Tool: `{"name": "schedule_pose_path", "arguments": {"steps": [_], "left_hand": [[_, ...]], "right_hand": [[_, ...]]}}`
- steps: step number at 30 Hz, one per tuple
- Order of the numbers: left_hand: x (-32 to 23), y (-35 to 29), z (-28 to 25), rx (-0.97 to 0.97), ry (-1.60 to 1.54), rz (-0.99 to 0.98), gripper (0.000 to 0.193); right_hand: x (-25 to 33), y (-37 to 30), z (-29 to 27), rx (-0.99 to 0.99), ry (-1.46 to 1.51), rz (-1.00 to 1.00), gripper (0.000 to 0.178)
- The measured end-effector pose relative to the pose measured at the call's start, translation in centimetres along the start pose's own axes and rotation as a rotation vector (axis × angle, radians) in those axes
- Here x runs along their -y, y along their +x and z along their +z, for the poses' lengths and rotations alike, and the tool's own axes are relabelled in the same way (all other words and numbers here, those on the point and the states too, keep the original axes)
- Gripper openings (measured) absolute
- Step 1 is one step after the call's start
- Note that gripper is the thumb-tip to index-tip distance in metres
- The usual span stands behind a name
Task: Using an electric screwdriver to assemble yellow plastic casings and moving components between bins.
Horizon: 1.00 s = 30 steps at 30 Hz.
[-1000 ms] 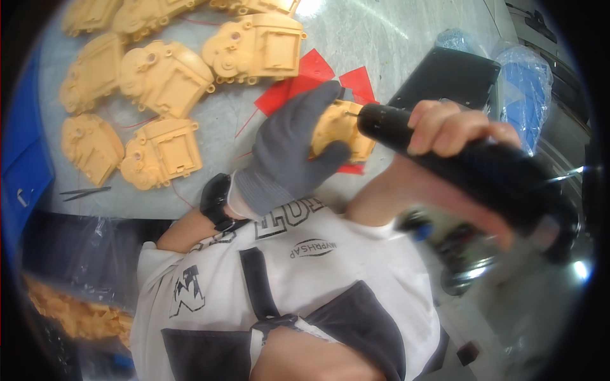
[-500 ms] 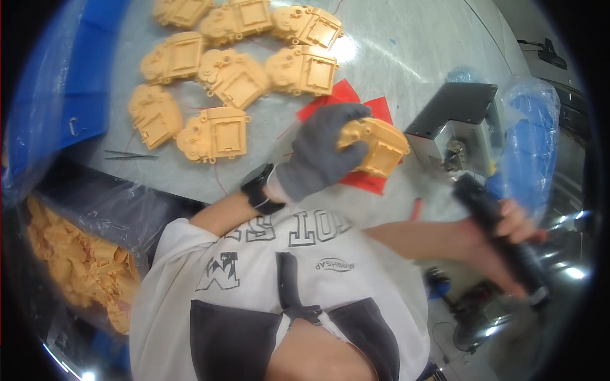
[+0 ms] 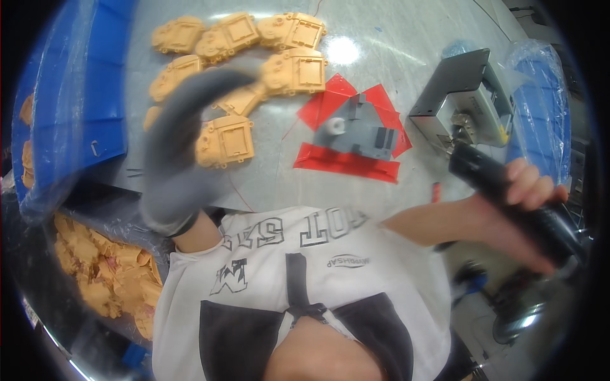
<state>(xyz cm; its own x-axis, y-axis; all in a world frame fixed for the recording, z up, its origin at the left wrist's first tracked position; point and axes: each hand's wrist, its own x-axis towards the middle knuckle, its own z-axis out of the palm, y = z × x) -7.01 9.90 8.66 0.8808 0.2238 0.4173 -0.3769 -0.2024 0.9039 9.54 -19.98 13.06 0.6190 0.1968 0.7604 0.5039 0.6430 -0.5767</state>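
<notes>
Grey tabletop [image 3: 413,38] fills the upper view, lit by an overhead glare near 12 o'clock. White shirt with dark panels [image 3: 381,273] at 6 o'clock. Large blue bin [image 3: 95,82] at 10 o'clock, clear film over its side, yellow pieces showing at its outer edge. Blue bin [image 3: 540,120] wrapped in clear plastic, between 2 and 3 o'clock. Yellow plastic pieces [image 3: 114,273] heaped at 8 o'clock with clear plastic around. Yellow housings [image 3: 225,140] grouped on the tabletop at 11 o'clock, some partly behind the glove. Left hand [image 3: 168,159], grey-gloved, between 9 and 10 o'clock, overlaps that group; heavy blur, can't tell whether its fingers grasp anything or touch a housing. Metal box machine [image 3: 486,108] with dark cover at 2 o'clock. Bare right hand [image 3: 524,190] at 3 o'clock, fingers wrapped around a black powered driver [image 3: 478,171], front end pointing to 10 o'clock, close to the machine. Grey fixture [image 3: 359,138] at 1 o'clock, red sheets [image 3: 346,166] around it. White round piece [image 3: 337,126] on the fixture's 10 o'clock side. Small red object [image 3: 436,192] at 3 o'clock, beside the right forearm.
</notes>
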Motion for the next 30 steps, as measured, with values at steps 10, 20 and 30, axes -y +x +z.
{"name": "schedule_pose_path", "arguments": {"steps": [10,20,30], "left_hand": [[10.6,5.4,5.6,0.283,1.353,-0.206,0.057],[4.7,3.9,8.3,0.095,0.779,-0.033,0.067],[7.2,3.0,11.9,0.519,0.841,0.049,0.06]], "right_hand": [[1.0,0.1,0.4,-0.082,-0.007,-0.022,0.087],[2.5,0.5,-2.1,-0.057,-0.035,0.032,0.075],[5.0,-0.8,-3.2,-0.177,-0.245,-0.077,0.084]]}}
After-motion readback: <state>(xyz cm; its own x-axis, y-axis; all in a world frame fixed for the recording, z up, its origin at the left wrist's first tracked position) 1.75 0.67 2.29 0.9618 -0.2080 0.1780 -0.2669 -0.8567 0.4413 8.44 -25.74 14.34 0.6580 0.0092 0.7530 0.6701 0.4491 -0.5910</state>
